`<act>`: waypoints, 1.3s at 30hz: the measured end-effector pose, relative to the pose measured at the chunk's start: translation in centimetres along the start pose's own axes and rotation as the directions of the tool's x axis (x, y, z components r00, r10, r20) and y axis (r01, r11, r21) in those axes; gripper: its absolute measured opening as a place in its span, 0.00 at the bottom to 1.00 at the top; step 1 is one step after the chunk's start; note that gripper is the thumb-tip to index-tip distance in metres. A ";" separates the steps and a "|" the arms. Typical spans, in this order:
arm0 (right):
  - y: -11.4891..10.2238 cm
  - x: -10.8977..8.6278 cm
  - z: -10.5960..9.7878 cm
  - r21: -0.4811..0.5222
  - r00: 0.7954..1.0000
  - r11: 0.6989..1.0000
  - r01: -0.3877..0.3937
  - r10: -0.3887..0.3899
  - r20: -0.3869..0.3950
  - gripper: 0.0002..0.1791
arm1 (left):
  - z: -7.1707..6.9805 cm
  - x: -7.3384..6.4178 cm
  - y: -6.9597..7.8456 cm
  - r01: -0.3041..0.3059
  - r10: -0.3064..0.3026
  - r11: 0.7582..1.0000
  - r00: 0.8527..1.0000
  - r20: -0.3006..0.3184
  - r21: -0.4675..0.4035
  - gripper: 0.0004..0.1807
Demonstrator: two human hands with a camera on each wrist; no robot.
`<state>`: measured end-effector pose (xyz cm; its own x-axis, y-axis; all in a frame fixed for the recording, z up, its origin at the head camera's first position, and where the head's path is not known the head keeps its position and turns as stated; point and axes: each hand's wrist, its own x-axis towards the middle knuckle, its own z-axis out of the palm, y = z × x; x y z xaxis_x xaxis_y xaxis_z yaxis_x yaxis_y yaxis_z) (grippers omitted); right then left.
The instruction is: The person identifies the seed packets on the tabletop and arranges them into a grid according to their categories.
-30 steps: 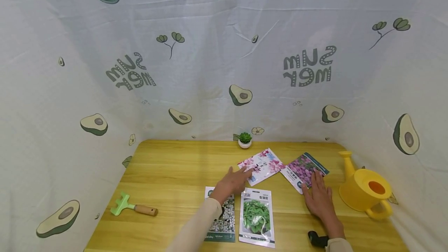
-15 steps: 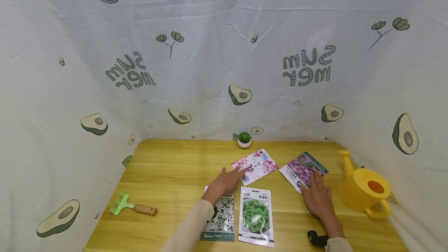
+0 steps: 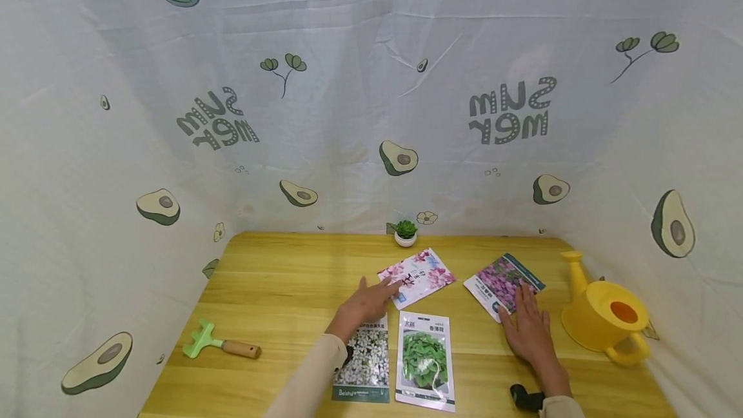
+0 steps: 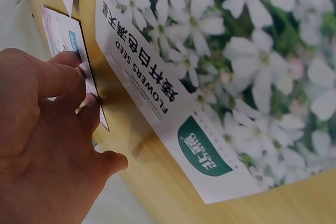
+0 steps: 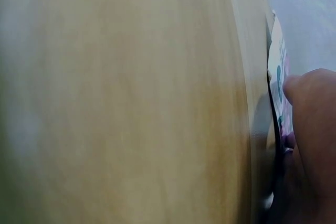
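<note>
My left hand rests its fingertips on the left corner of a white seed packet with pink blossoms. In the left wrist view the thumb stands apart from the other fingers. Under my left forearm lies a seed packet with white flowers, its left part hidden. My right hand lies with extended fingers on a tilted packet of purple flowers; in the right wrist view its thumb touches the packet's face. A packet picturing green leaves lies between the arms.
A yellow watering can stands to the right of my right hand. At the left lies a small green rake with a wooden handle. A potted succulent stands at the back edge of the wooden table, before a printed curtain.
My left hand has slid the pink blossom packet to the left, away from the purple flower packet. The white flower packet has shifted slightly left. My right hand has stayed in place.
</note>
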<state>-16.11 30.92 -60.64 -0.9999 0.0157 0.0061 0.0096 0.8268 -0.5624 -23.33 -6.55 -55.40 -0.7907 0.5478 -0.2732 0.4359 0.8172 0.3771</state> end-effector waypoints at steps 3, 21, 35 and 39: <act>-0.1 -0.1 -0.1 0.003 1.000 1.000 -0.001 0.001 0.003 0.48 | 0.1 -0.2 -0.4 0.003 -0.003 1.000 1.000 -0.003 -0.011 0.34; -0.4 0.0 -0.3 0.006 1.000 1.000 -0.005 0.005 0.012 0.47 | -0.6 -2.2 -1.6 0.026 -0.027 0.999 0.999 -0.031 -0.028 0.34; -0.3 0.1 -0.5 -0.013 0.999 1.000 -0.014 0.014 0.048 0.48 | 0.0 -3.0 -3.2 0.061 -0.063 0.998 0.996 -0.064 -0.033 0.34; -0.2 0.2 -0.5 -0.017 0.999 1.000 -0.012 0.013 0.050 0.49 | -0.1 -3.5 -3.1 0.064 -0.068 0.996 0.995 -0.075 -0.056 0.33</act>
<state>-16.28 31.03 -60.13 -0.9991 -0.0013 -0.0424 0.0222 0.8362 -0.5479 -22.01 -11.03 -55.50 -0.8483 0.4764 -0.2313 0.3599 0.8390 0.4080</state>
